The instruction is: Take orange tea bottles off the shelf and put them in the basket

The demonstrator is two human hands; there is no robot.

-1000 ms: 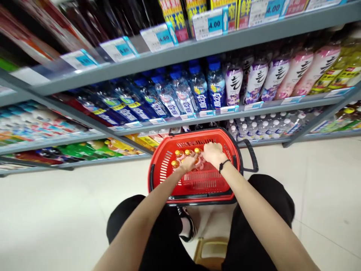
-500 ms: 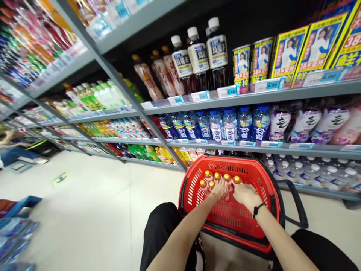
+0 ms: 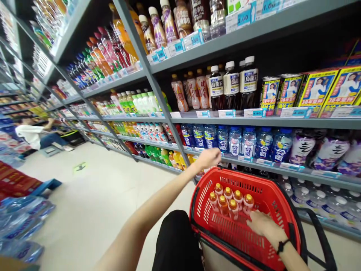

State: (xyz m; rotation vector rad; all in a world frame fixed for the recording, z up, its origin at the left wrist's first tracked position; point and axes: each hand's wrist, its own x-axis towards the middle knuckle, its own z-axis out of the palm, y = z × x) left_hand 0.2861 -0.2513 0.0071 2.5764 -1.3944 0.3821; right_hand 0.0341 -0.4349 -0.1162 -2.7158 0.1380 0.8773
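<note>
Several small bottles with orange-yellow caps (image 3: pixel 232 205) stand grouped at the left and middle of a red basket (image 3: pixel 242 235). My right hand (image 3: pixel 261 223), with a dark band at its wrist, is inside the basket just to the right of the bottles, fingers apart and holding nothing. Above the basket's back left rim is my left hand (image 3: pixel 209 158), in front of the shelf with blue-capped bottles (image 3: pixel 222 138). Its fingers look curled and are blurred; whether it holds anything is hidden.
Shelves of drinks run along the right and back, with pink-labelled bottles (image 3: pixel 179 93) and dark tea bottles (image 3: pixel 216 88) higher up. A person (image 3: pixel 31 131) sits at the far left. Wrapped water packs (image 3: pixel 25 222) lie at the lower left.
My left hand has left the bottles in the basket and risen toward the shelf. My right hand has come off the bottles and opened. The view has tilted up and turned left.
</note>
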